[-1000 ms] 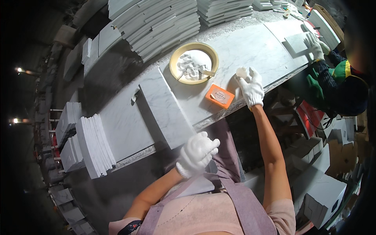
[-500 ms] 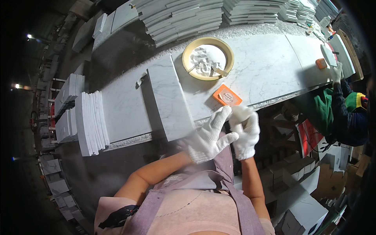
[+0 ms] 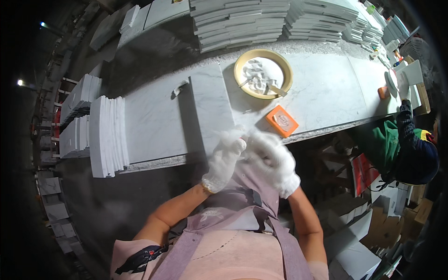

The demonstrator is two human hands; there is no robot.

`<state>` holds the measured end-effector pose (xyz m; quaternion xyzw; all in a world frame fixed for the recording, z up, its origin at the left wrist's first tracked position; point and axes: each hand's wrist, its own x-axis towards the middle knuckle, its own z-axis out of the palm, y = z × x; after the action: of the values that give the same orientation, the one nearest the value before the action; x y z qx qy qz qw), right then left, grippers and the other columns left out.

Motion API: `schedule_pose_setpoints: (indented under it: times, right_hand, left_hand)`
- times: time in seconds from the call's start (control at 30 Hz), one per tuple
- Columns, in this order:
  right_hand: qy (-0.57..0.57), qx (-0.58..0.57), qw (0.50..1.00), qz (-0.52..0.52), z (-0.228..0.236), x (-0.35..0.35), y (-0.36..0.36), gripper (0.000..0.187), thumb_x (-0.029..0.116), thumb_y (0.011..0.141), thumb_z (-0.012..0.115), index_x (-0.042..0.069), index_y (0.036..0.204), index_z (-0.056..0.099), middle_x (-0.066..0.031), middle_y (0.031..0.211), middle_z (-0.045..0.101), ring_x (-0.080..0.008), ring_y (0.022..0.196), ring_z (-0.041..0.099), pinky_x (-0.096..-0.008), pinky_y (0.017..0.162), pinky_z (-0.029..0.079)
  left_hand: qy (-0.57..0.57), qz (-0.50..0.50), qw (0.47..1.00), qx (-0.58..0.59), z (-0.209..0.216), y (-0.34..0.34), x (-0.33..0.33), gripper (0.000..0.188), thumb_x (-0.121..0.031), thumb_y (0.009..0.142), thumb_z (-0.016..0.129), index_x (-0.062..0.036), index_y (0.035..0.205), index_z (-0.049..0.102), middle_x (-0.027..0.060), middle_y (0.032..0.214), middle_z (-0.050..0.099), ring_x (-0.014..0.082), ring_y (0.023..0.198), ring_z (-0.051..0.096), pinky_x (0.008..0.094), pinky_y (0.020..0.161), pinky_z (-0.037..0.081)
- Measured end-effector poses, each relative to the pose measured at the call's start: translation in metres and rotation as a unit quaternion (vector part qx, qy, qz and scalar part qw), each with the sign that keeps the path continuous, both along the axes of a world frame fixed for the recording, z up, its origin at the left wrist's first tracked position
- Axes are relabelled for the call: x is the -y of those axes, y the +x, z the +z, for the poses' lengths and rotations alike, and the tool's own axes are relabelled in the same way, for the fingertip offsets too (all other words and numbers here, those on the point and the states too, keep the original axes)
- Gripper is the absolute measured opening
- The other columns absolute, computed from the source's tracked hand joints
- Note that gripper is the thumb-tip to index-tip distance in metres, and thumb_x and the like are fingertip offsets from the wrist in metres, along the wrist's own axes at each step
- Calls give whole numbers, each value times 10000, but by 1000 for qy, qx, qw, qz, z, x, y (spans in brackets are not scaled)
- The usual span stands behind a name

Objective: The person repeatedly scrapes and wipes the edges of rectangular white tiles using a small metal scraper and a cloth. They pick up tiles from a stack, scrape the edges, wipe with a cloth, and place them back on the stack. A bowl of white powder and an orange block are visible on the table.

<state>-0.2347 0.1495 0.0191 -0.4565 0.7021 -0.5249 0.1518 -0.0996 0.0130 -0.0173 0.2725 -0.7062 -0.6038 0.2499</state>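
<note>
White knit gloves cover both of my hands, held close together in front of the table edge. My left hand (image 3: 220, 161) is upright, its fingertips blurred, so their closing is unclear. A small reddish spot shows near its thumb tip. Beside it, my right hand (image 3: 274, 161) is smeared by motion, with fingers curled inward; anything between them is hidden. Just beyond lies an orange block with a pale label (image 3: 282, 121). A pale slab (image 3: 212, 105) lies crosswise on the marble surface, left of the block. Farther back sits a yellow-rimmed basin (image 3: 288, 70) containing white paste and scraper-like tools.
Stacks of white slabs (image 3: 240, 23) line the far side. More slabs (image 3: 109, 135) stand on edge at the left end. At the right, a co-worker in dark sleeves (image 3: 405, 126) reaches toward a pale board (image 3: 411, 77). A small scrap (image 3: 178, 88) lies left of the crosswise slab.
My left hand has drawn back from spread fingers to a more upright pose. My right hand has shifted, its fingers still curled. The view has swung slightly, moving the table things rightward.
</note>
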Motion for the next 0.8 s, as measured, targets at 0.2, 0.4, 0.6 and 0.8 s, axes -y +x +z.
schedule_pose_setpoints:
  times: [0.2, 0.4, 0.6, 0.8]
  right_hand:
    - [68, -142, 943, -294, -48, 48, -73, 585, 235, 959, 810, 88, 1469, 565, -180, 1296, 690, -276, 986, 764, -370, 821, 617]
    - [247, -152, 920, -265, -60, 85, -122, 355, 410, 1009, 711, 224, 1310, 726, -110, 1126, 782, -319, 978, 762, -415, 837, 597]
    - [234, -141, 927, -257, -44, 77, -154, 245, 248, 1058, 613, 167, 1240, 757, -72, 875, 776, -216, 762, 724, -377, 692, 553]
    - [330, -242, 872, -268, -35, 81, -148, 346, 386, 1016, 692, 211, 1312, 736, -149, 1147, 750, -331, 935, 750, -438, 831, 587]
  left_hand:
    - [101, 21, 994, -41, 15, 64, 49, 356, -172, 1093, 649, 54, 1367, 621, 183, 1280, 732, 249, 1139, 734, 365, 1019, 588]
    - [172, 90, 977, -87, 12, 104, 74, 499, -119, 1073, 662, 48, 1496, 455, 127, 1203, 684, 205, 1039, 719, 357, 982, 595]
    - [182, 112, 972, -99, -7, 114, 71, 446, -60, 1050, 678, 35, 1448, 501, 118, 1205, 675, 199, 1009, 709, 372, 946, 602]
    - [165, 117, 977, -61, -16, 104, 74, 465, -40, 1044, 678, 32, 1468, 501, 121, 1229, 678, 206, 1037, 712, 380, 962, 602]
